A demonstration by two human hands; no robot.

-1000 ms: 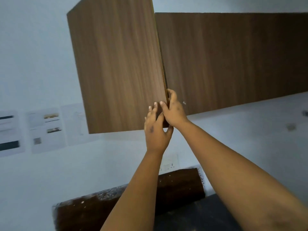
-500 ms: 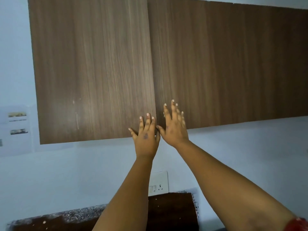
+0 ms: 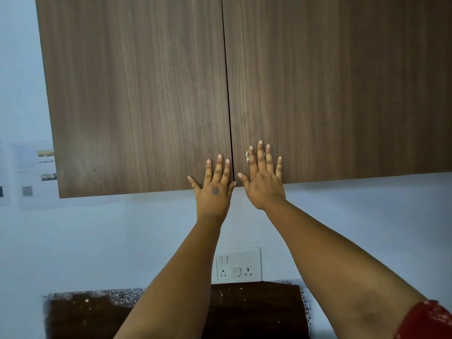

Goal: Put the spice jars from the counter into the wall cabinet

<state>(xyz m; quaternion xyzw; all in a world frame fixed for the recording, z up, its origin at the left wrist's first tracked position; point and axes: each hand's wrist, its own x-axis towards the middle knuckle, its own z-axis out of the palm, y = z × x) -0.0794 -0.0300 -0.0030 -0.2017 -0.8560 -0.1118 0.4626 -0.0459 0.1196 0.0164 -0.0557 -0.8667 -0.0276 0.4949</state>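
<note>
The brown wood-grain wall cabinet fills the upper view, both doors flush with a thin dark gap between them. My left hand (image 3: pixel 215 184) lies flat with straight, spread fingers on the lower right corner of the left door (image 3: pixel 137 99). My right hand (image 3: pixel 263 177) lies flat the same way on the lower left corner of the right door (image 3: pixel 342 89). No spice jar is in view, and the cabinet's inside is hidden.
A white switch and socket plate (image 3: pixel 238 265) sits on the pale wall below the cabinet. Under it runs a dark brown backsplash with a speckled edge (image 3: pixel 256 311). Papers (image 3: pixel 29 172) hang on the wall at left.
The left door, which stood ajar a second ago, has swung flush against the cabinet. Both hands went from its edge to lying flat on the two doors. The view moved closer.
</note>
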